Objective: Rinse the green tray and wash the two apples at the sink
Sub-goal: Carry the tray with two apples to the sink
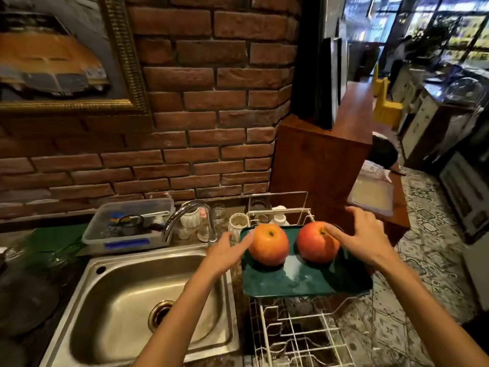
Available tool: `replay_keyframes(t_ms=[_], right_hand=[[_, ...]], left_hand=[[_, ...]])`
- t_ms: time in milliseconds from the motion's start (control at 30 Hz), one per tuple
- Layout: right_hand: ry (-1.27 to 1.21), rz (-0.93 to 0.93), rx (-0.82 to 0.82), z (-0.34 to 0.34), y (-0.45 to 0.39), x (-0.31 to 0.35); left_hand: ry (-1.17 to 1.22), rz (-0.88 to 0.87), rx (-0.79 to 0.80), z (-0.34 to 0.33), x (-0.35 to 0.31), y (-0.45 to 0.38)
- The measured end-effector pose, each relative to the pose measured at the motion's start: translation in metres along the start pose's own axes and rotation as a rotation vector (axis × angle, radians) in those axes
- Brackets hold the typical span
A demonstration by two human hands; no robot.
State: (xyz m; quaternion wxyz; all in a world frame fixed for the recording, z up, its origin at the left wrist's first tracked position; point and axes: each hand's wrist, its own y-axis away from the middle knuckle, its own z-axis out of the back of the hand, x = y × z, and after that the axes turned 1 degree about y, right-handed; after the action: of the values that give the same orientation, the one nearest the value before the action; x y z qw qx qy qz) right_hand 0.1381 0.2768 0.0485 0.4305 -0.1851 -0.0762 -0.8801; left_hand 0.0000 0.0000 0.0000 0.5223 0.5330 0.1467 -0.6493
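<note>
We look down at a steel sink (124, 300) set into a dark counter against a red brick wall (201, 107). The basin shows its round drain (160, 312), and a curved chrome faucet (185, 221) rises from the back rim. Behind the faucet we see a clear plastic box (127, 223) holding small odds and ends, and just beside it some white cups and glasses (211, 221). A gold-framed picture of a car (53, 62) hangs on the wall at upper left. To the right of the sink stands a white wire dish rack (296, 337), and beyond it a wooden cabinet (322, 160) and a patterned tile floor (423, 260); further back the room opens onto bright windows.

The green tray (304, 282) lies flat on top of the wire rack, just right of the sink. Two apples sit upright on it, side by side and a little apart: the left apple (268, 245) and the right apple (316, 243), both red-orange with stem dimples facing up.

Our left hand (225, 255) reaches across the sink's right rim with fingers straight and close together, the fingertips (248, 238) at the left apple's near side; we cannot tell whether they quite touch. Our right hand (362, 239) is spread wide over the right apple, its index finger lying on the fruit's top by the stem, the other fingers fanned out beyond it, gripping nothing.
</note>
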Motion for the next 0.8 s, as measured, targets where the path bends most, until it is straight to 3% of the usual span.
replay_keyframes(t_ms=[133,333,800], right_hand=[[-0.148,-0.140,0.233,-0.003,-0.010,-0.020],[-0.431,-0.240,0.407,-0.017,-0.018,-0.031],[-0.546,-0.238,0.381,-0.008,-0.022,-0.022]], left_hand=[[0.180,0.101,0.118,-0.013,-0.006,-0.009],[0.299,0.161,0.127,-0.015,-0.006,-0.019],[0.355,0.132,0.101,-0.009,-0.019,-0.004]])
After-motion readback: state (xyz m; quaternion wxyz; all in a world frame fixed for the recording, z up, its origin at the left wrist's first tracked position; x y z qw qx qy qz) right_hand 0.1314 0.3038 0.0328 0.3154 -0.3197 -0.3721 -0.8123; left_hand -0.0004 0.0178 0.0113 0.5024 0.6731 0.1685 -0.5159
